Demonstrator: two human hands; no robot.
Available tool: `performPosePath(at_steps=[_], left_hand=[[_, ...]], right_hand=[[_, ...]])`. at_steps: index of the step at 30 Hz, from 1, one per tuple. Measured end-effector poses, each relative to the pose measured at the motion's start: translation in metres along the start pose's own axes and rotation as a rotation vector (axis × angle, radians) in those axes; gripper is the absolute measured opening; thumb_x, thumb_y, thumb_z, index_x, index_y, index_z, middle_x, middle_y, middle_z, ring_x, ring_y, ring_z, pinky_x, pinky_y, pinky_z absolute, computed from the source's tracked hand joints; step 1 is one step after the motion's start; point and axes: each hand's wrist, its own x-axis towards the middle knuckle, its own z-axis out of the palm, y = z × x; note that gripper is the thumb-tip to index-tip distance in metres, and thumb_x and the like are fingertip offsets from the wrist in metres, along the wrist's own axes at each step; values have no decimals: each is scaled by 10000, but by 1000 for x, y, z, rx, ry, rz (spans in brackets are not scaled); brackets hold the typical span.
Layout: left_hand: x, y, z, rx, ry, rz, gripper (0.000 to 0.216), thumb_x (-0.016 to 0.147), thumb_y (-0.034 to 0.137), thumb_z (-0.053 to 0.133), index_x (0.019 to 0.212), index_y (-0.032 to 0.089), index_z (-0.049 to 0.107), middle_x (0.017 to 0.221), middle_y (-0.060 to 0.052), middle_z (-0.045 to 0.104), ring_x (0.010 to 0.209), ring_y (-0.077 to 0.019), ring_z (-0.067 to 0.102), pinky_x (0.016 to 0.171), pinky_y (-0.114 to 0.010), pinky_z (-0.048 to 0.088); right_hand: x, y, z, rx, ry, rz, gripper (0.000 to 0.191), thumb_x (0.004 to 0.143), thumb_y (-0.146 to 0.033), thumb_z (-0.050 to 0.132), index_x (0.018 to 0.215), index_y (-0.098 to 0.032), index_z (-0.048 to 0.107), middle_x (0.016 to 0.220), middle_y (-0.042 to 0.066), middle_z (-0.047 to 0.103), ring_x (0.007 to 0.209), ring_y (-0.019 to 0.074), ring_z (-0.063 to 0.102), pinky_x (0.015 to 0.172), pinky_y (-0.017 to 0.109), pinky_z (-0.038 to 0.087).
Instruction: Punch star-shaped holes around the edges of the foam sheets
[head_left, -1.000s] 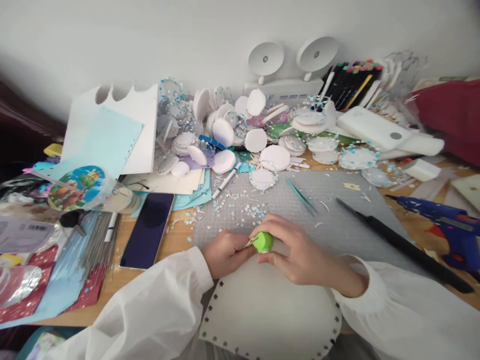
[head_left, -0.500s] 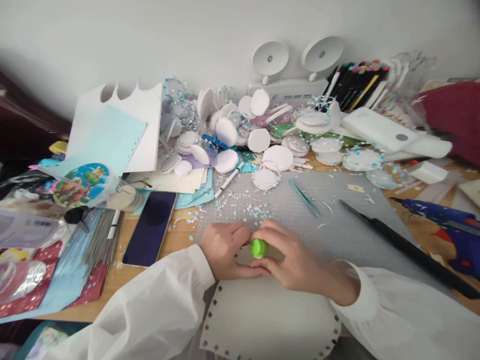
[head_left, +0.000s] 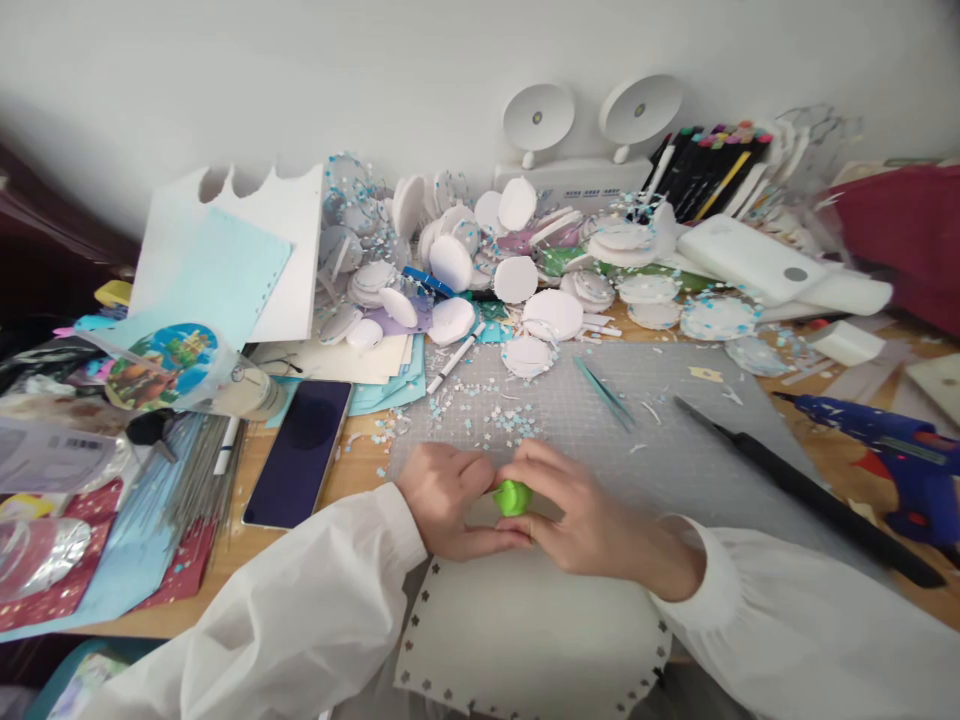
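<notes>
A sheet of white paper (head_left: 536, 630) with small flower-shaped holes along its edges lies at the near edge of the desk, partly over my lap. My right hand (head_left: 577, 515) grips a small bright green paper punch (head_left: 513, 497) between thumb and fingers at the sheet's far edge. Closed on that same edge, my left hand (head_left: 450, 505) pinches the paper just left of the punch. The two thumbs nearly meet below the punch. Beyond my hands, tiny white and blue paper flowers (head_left: 510, 425) are scattered on the grey cutting mat (head_left: 540, 395).
Teal tweezers (head_left: 604, 393), a black-handled knife-like tool (head_left: 810, 490) and a blue glue gun (head_left: 885, 430) lie to the right. On the left are a phone (head_left: 298, 455) and bundled wires (head_left: 199, 475). White discs (head_left: 451, 263) crowd the back, before a twin-headed lamp (head_left: 538, 117).
Both hands remain on the paper and punch, which has turned slightly. The whole view has shifted a little.
</notes>
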Motion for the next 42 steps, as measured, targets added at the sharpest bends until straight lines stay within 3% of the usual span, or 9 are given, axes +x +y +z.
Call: performPosePath(at_steps=[5, 9, 13, 18, 28, 37, 42], left_hand=[[0, -1, 0, -28, 12, -18, 470, 812, 612, 488, 610, 190, 447, 479, 46, 414, 404, -100, 370, 430, -283, 243], [4, -4, 1, -96, -37, -113, 484, 763, 640, 541, 622, 190, 432, 506, 52, 415, 428, -89, 376, 436, -254, 256], [4, -8, -1, -242, -120, -174, 511, 786, 685, 448, 655, 191, 432, 542, 42, 414, 455, -95, 365, 446, -244, 249], [2, -10, -6, -337, -191, -232, 308, 925, 355, 312, 707, 185, 449, 588, 14, 435, 509, -118, 396, 505, -247, 280], [-2, -8, 1, -54, -28, -114, 218, 894, 168, 400, 686, 177, 468, 570, 7, 494, 491, -126, 426, 500, -267, 269], [-4, -10, -2, -139, -14, -214, 253, 884, 168, 411, 636, 196, 362, 547, 25, 407, 482, -118, 356, 496, -269, 234], [-6, -11, -1, -164, -16, -253, 268, 885, 171, 413, 633, 200, 327, 548, 31, 368, 485, -116, 339, 498, -270, 228]], right_hand=[[1, 3, 0, 30, 10, -2, 117, 818, -146, 597, 908, -187, 535, 816, 20, 469, 765, 158, 472, 688, 289, 437], [4, 6, -2, 51, 26, 21, 153, 818, -141, 601, 955, -191, 556, 841, 25, 494, 780, 156, 494, 700, 284, 447], [6, 8, -4, 79, 53, 28, 198, 815, -204, 640, 1000, -200, 571, 863, 30, 528, 796, 160, 522, 720, 292, 454], [5, 8, -5, 97, 62, 33, 287, 798, -275, 673, 1055, -204, 567, 890, 42, 549, 825, 176, 534, 749, 315, 457], [7, 11, -9, 86, 78, 92, 315, 824, -283, 637, 1112, -200, 541, 1004, 70, 592, 952, 193, 550, 844, 339, 446], [7, 12, -19, 33, 19, 116, 307, 807, -264, 634, 1093, -186, 554, 1017, 69, 621, 939, 182, 580, 834, 315, 455], [7, 12, -22, 32, -12, 208, 339, 811, -337, 629, 1113, -203, 557, 1062, 71, 649, 964, 198, 606, 845, 313, 468]])
